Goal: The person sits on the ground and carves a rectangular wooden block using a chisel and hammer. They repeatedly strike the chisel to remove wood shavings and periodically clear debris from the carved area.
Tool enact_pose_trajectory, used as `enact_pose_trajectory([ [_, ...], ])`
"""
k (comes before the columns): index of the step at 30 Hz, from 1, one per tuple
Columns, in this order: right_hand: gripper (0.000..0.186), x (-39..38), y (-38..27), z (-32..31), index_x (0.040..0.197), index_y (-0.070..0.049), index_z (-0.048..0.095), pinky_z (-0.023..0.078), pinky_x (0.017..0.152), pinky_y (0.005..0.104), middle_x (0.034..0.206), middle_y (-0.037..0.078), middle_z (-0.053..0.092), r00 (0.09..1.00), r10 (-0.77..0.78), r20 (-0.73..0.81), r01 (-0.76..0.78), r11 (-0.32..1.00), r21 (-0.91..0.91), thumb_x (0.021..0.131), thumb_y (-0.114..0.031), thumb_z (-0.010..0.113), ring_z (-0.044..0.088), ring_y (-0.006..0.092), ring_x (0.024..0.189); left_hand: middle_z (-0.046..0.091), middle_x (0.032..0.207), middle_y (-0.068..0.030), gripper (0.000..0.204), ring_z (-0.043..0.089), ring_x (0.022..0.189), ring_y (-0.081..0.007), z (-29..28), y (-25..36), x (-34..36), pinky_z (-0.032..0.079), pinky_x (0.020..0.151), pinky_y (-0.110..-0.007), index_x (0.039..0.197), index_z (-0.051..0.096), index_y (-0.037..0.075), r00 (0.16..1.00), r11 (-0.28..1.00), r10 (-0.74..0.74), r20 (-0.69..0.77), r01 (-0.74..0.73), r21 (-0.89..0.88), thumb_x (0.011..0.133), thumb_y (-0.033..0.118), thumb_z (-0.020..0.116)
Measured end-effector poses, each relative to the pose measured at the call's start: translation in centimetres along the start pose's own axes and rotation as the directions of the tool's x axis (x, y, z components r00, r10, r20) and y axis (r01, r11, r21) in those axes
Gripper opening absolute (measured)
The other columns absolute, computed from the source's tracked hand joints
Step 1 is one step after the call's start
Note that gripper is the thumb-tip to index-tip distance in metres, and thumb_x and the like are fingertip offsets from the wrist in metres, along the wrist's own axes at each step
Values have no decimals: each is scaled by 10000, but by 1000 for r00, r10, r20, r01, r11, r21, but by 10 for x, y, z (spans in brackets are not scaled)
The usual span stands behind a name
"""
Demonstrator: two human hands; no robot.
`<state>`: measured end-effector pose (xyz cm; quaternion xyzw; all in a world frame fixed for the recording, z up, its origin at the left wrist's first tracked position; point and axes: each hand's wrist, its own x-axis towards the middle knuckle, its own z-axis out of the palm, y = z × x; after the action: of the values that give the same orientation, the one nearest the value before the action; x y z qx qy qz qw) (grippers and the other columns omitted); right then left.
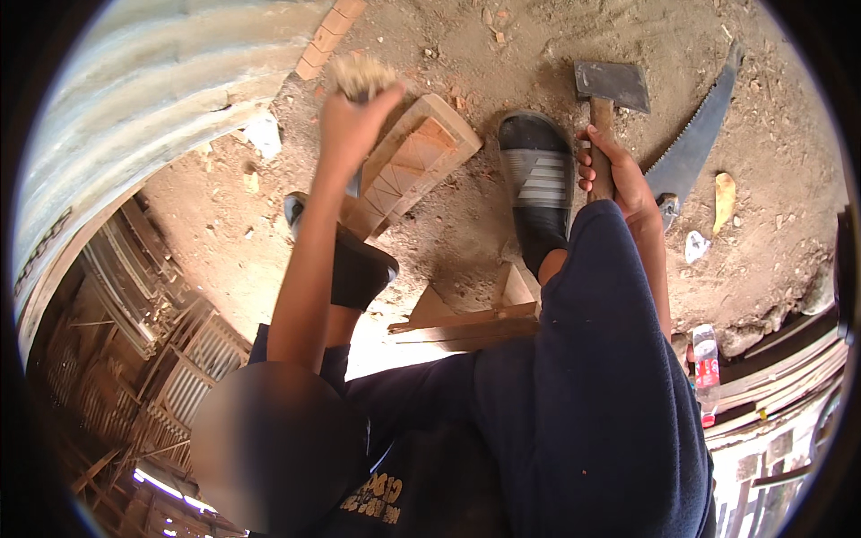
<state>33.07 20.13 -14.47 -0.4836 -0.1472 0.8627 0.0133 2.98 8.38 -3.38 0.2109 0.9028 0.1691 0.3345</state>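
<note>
1. plainly, the left hand (345,130), at the upper left of centre, is closed around a brush (361,76) whose pale bristles point toward the top of the frame; hand and bristles are blurred.
2. the right hand (626,184), right of centre, has its fingers wrapped around the wooden handle of a hammer-like tool (613,87), with the wide, dark head at the upper right.
3. just beside the left hand, a wooden block (414,163) lies slanted in the upper middle, with triangular lines across its face.
4. between block and tool, a black sandal (538,166) with grey stripes stands on the dirt floor (448,36).
5. near the right hand, a saw (700,134) lies slanted at the upper right; a yellow scrap (724,202) sits below it.
6. farther out, a corrugated sheet (152,85) fills the upper left, and a clear bottle (707,359) with a red label shows at the lower right.
</note>
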Motion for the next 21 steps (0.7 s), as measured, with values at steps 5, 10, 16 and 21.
enact_pose_trajectory([
  [5,304,0,-3,9,1082,-53,502,412,537,248,743,4,476,1000,27,-6,-27,1000,7,974,-331,557,466,87,593,568,577,-24,295,499,481,-72,6,60,28,398,471,-228,723,619,64,940,951,303,156,-309,14,838,314,726],
  [10,311,-3,-9,17,1083,-47,494,409,533,251,743,10,473,996,52,-69,-54,998,-29,973,-331,557,462,91,588,603,671,-34,169,543,548,-109,34,73,61,416,493,-280,851,650,37,886,844,463,0,-441,-304,848,204,672],
  [16,312,-3,-13,18,1098,-44,488,405,528,254,747,13,467,993,74,-94,-79,995,-61,973,-323,548,453,99,584,438,530,41,275,391,438,-74,35,67,73,278,402,-278,680,567,87,956,870,197,218,-68,-488,858,251,696],
  [21,334,-3,-11,23,1120,-44,484,402,521,251,760,17,460,990,62,-128,-73,994,-82,973,-338,545,450,100,585,433,526,48,290,372,418,-66,40,47,80,251,381,-267,672,546,100,969,797,165,186,-20,-603,861,260,696],
])
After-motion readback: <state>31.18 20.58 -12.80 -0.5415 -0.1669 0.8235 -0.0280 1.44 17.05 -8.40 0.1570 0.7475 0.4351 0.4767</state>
